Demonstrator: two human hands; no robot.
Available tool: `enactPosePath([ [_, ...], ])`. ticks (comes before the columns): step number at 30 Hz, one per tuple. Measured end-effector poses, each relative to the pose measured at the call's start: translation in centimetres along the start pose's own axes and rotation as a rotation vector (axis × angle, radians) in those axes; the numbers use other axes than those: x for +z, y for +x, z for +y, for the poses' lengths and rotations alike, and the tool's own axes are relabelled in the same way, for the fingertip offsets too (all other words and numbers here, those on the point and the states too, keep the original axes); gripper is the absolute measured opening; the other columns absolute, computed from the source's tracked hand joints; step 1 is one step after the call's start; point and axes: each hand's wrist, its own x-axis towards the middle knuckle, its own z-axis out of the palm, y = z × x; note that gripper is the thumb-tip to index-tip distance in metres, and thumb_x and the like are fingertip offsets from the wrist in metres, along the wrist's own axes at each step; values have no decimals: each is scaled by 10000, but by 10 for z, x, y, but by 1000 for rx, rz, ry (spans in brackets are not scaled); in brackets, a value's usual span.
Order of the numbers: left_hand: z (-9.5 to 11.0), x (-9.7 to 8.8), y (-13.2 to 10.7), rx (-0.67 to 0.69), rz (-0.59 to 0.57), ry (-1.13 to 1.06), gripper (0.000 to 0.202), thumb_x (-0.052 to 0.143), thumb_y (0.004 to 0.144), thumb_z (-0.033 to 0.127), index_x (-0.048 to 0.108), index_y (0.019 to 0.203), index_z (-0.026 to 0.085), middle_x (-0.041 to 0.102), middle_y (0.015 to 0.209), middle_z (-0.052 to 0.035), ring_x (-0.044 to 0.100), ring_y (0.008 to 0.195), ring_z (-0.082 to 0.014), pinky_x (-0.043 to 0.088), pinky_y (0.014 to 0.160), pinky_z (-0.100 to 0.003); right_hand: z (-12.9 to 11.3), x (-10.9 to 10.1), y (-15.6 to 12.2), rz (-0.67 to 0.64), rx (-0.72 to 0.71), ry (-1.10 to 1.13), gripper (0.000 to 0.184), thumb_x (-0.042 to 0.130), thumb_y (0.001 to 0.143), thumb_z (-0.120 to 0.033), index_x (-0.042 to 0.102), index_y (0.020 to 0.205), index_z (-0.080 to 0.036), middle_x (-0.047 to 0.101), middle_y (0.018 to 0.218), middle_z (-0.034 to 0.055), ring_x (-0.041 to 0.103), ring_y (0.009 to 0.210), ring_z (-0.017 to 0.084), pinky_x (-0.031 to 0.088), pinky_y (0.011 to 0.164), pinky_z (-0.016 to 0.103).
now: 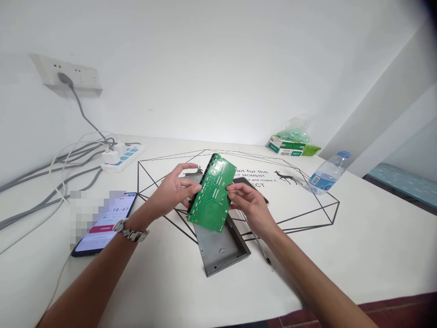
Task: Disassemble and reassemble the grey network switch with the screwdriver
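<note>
A green circuit board [212,193] is held up above the table, tilted, its underside toward me. My left hand [174,189] grips its left edge with thumb and fingers closed on it. My right hand [247,200] pinches its right edge. Directly under the board a grey metal case tray [220,248] lies flat on the white table [358,237]. A dark cover piece [251,184] lies partly hidden behind my right hand. A thin screwdriver [257,243] lies on the table by my right wrist.
A phone [105,223] with a lit timer screen lies at the left. Behind it sit a power strip [121,157] and grey cables [44,182]. A water bottle [326,175] lies at the right, and green boxes [290,146] stand by the wall.
</note>
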Motion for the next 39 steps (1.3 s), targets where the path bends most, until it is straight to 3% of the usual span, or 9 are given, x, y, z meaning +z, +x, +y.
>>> enactPosePath([
  [4,-5,7,0,-45,-90,-95,588,791,790,380,558,1294,187,686,904,-62,645,690,-137,539,523,-201,2,9,-3,-48,40,-20,236,759,807,-380,618,935,-240,652,899,8,600,782,156,537,765,347],
  [8,-5,21,-2,-15,-128,-159,514,792,790,300,571,1245,208,630,833,-6,649,691,-135,554,515,-203,-1,18,-7,-113,45,29,292,754,822,-418,543,922,-242,631,891,-2,609,805,164,534,832,378],
  [16,2,38,-11,121,-202,-151,426,658,913,254,506,1305,191,646,880,-27,673,716,-143,622,612,-275,7,22,-10,-165,66,127,307,719,863,-456,509,956,-253,608,820,-29,584,727,140,490,735,313],
  [20,0,35,-11,363,-80,120,488,666,894,167,518,1357,215,656,958,-49,664,853,-149,607,753,-283,9,22,-12,-161,152,168,312,722,862,-457,518,1008,-271,611,845,-35,605,792,147,504,775,321],
  [25,-4,24,-6,721,110,595,317,673,896,184,669,1210,229,567,1243,-112,611,1081,-198,595,864,-344,2,26,-17,-194,235,160,397,727,852,-458,511,1144,-297,594,847,-28,615,881,178,542,728,325],
  [28,-2,20,-6,824,127,727,325,621,931,159,633,1250,223,534,1379,-126,539,1273,-239,536,1021,-414,-3,29,-20,-191,256,133,499,724,849,-453,476,1256,-306,580,823,-24,622,891,202,557,660,321],
  [30,0,20,-6,864,101,776,329,565,957,120,603,1271,213,586,1357,-116,538,1295,-227,494,1077,-424,-5,30,-22,-198,258,130,570,716,854,-449,440,1330,-300,576,797,-25,629,843,203,554,625,315],
  [34,-1,20,-5,862,137,784,288,518,979,108,593,1245,187,676,1220,-96,620,1175,-191,517,1023,-368,-8,32,-24,-281,284,141,703,705,864,-409,342,1456,-295,608,793,-18,615,686,175,534,562,311],
  [39,-12,23,0,579,271,661,198,528,984,227,629,1139,157,714,1033,-88,695,919,-185,571,817,-299,-10,29,-26,-359,196,40,758,669,883,-414,305,1529,-255,617,704,-16,556,568,161,473,517,307],
])
